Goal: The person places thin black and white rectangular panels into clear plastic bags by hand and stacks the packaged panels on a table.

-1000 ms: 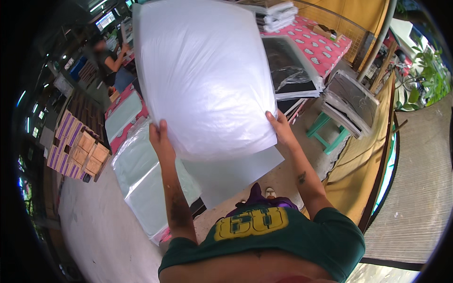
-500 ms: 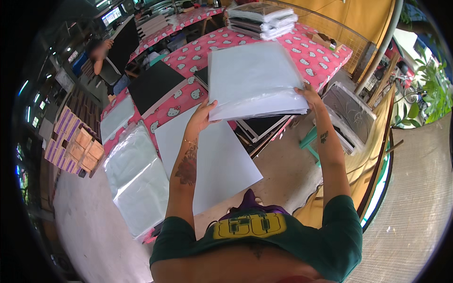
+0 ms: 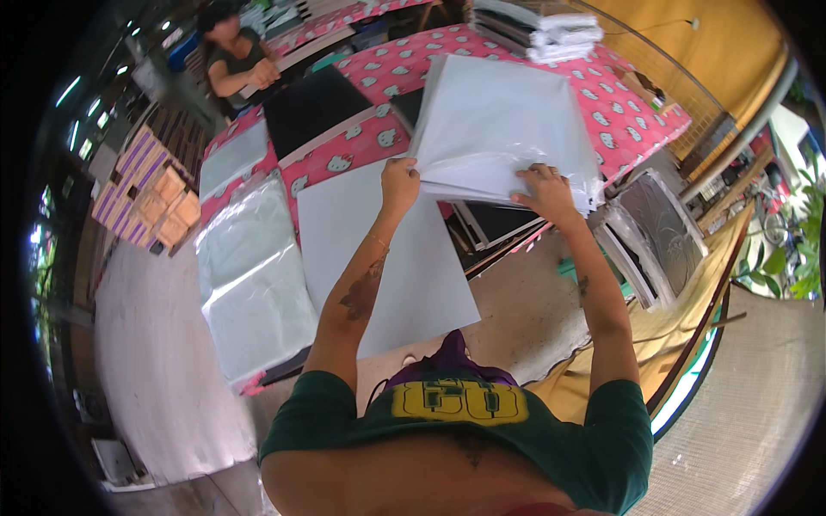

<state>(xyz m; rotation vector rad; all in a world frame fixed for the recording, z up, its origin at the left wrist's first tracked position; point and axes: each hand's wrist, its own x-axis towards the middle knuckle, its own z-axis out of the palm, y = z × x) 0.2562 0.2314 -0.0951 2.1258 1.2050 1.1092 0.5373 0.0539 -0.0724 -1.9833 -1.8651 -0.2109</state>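
A plastic-covered stack of white sheets [image 3: 503, 116] lies tilted over the far right part of the table. Its near edge shows several layers. My left hand [image 3: 400, 185] is closed on the stack's near left corner. Over the near edge, my right hand [image 3: 548, 191] rests on the clear plastic with its fingers apart. Beneath my left forearm is a large white board [image 3: 404, 267], reaching past the table's front edge. Black framed panels [image 3: 495, 222] show partly under the stack.
A pink patterned tablecloth [image 3: 344, 142] covers the table. Left lie a black panel [image 3: 314, 107] and clear plastic sleeves [image 3: 254, 284]. Wrapped panels [image 3: 538, 30] are piled at the back. A wrapped frame [image 3: 662, 224] leans at right. Another person [image 3: 237, 56] is across the table, left.
My right hand has moved from the stack's right corner onto its near edge. The stack has turned slightly. The other person's raised black panel has come down from in front of them.
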